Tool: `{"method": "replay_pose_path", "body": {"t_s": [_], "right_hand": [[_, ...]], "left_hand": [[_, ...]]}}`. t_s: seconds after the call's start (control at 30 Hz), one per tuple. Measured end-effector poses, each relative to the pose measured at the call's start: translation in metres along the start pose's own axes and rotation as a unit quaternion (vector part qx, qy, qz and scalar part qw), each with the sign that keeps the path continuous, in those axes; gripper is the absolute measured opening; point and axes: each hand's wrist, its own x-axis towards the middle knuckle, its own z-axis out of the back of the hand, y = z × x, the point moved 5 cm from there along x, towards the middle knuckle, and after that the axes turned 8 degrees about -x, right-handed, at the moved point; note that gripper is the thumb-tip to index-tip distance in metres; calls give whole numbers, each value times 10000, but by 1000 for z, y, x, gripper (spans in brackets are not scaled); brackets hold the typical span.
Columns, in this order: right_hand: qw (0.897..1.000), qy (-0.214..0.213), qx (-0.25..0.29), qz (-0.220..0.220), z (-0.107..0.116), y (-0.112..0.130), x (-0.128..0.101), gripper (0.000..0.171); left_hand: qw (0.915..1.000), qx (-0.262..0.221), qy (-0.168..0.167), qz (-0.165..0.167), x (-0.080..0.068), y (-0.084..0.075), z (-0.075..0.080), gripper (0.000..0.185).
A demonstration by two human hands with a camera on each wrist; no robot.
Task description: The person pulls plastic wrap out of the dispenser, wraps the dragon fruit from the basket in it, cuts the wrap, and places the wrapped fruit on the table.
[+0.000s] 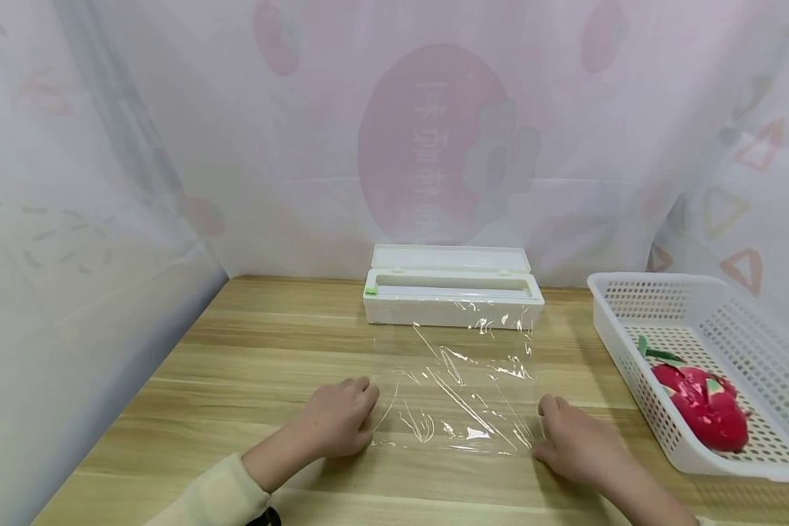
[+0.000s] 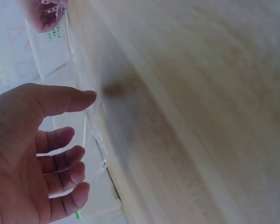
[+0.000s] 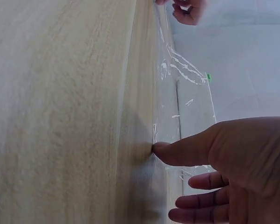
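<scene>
My left hand and right hand, fingers loosely curled, touch the film's near corners, spread from the dispenser over the bench; I should press evenly, keeping it taut.

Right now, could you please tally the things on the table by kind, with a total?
Cling film dispenser box: 1
Cling film sheet: 1
White basket: 1
Red dragon fruit: 1
Total: 4

faint mirrored characters on curtain (illegible)
</scene>
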Motion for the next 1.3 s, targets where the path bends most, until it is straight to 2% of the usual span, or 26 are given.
{"method": "replay_pose_path", "body": {"t_s": [0.17,0.27,0.5,0.8,1.03,1.3], "right_hand": [[9978,-475,-111,441,4,2,1,63],[9958,-555,-219,700,5,3,2,74],[9950,-218,-155,957,1,0,3,83],[9935,293,127,1092,-7,-7,4,86],[9920,665,262,1037,-10,-11,4,87],[9906,856,342,1013,-10,-13,3,88]], "left_hand": [[9999,31,56,-144,1,3,-3,45],[9995,-51,160,-270,1,6,-6,58],[9955,-499,621,-503,5,13,-13,77],[9884,-753,1255,-402,6,22,-19,86],[9851,-830,1447,-407,3,26,-21,89],[9829,-819,1614,-337,3,29,-22,94]]}}
